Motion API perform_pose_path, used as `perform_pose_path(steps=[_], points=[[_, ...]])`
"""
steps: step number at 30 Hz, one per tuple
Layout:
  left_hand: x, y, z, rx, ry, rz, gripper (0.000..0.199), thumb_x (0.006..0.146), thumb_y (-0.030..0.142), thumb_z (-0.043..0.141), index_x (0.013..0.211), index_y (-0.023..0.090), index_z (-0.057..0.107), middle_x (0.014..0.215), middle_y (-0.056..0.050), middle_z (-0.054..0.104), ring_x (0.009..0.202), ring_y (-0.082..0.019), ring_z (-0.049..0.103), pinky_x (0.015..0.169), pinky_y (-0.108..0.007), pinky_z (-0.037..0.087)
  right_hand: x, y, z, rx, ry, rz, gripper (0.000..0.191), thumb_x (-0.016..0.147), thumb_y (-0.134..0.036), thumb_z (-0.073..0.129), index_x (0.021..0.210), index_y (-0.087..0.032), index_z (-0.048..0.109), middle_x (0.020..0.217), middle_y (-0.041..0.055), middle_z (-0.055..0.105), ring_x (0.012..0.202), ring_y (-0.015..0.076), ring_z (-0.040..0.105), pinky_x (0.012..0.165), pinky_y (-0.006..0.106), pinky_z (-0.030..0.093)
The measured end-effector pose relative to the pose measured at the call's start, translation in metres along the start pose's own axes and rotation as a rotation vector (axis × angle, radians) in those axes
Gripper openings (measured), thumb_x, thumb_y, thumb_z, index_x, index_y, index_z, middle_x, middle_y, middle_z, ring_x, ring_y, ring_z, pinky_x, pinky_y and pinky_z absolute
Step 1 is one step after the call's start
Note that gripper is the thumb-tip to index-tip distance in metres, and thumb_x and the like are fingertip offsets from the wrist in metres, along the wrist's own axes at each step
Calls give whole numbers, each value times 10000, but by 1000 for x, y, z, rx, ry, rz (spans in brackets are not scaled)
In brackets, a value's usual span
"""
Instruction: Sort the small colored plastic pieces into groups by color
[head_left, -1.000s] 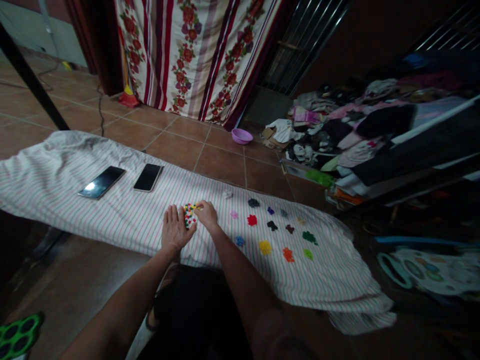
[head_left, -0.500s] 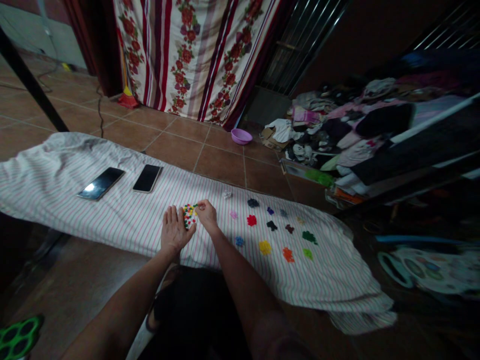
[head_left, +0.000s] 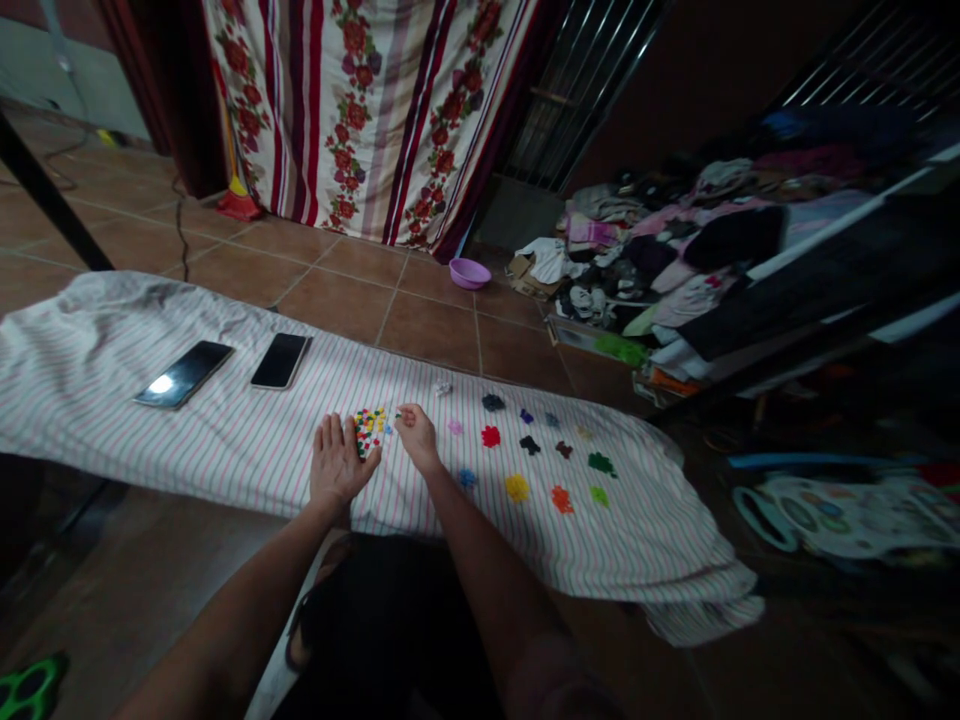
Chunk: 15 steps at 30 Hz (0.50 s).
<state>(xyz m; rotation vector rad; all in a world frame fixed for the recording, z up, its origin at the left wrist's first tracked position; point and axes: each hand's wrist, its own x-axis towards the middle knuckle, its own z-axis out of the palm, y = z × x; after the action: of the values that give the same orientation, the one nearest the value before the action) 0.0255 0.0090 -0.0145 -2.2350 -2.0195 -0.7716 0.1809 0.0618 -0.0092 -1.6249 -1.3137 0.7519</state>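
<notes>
My left hand (head_left: 341, 466) lies flat with its fingers stretched on the striped cloth (head_left: 247, 450). Its thumb side borders a pile of mixed small coloured pieces (head_left: 371, 428), in yellow, red, green and white. Just right of that pile, my right hand (head_left: 417, 438) is closed in a pinch. A tiny dark spot shows at its fingertips, too small to name. Further right lie sorted clusters of such pieces: red (head_left: 490, 436), yellow (head_left: 517, 488), orange (head_left: 562, 499), blue (head_left: 466, 479), black (head_left: 529, 445), dark green (head_left: 601, 464) and others.
Two phones, a larger one (head_left: 184, 375) and a smaller one (head_left: 280, 361), lie on the cloth to the left. Beyond it, a purple basin (head_left: 470, 274) stands on the tiled floor. A heap of clothes (head_left: 645, 235) fills the back right.
My right hand has drawn back slightly from the mixed pile, baring more of its right side. The left hand stays flat beside it. The whole view has shifted a little.
</notes>
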Motion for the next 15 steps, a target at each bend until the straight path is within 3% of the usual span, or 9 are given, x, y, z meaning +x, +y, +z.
perform_pose_path(steps=[9,15], points=[[-1,1,-5,15,-24,4,808,817,592,383,1351,-13,429,1421,-300,391,1392,-399,279,1105,-548,268,-11,7,-23,-76,-22,36,221,806,-263,507,952,-242,671,849,-18,712,795,141,666,741,248,511],[-2,2,-9,10,-33,19,837,815,612,316,1352,-22,413,1423,-300,376,1391,-395,272,1115,-531,248,-15,17,-52,-165,35,29,204,854,-301,512,956,-265,684,892,-28,721,832,134,662,778,245,497]])
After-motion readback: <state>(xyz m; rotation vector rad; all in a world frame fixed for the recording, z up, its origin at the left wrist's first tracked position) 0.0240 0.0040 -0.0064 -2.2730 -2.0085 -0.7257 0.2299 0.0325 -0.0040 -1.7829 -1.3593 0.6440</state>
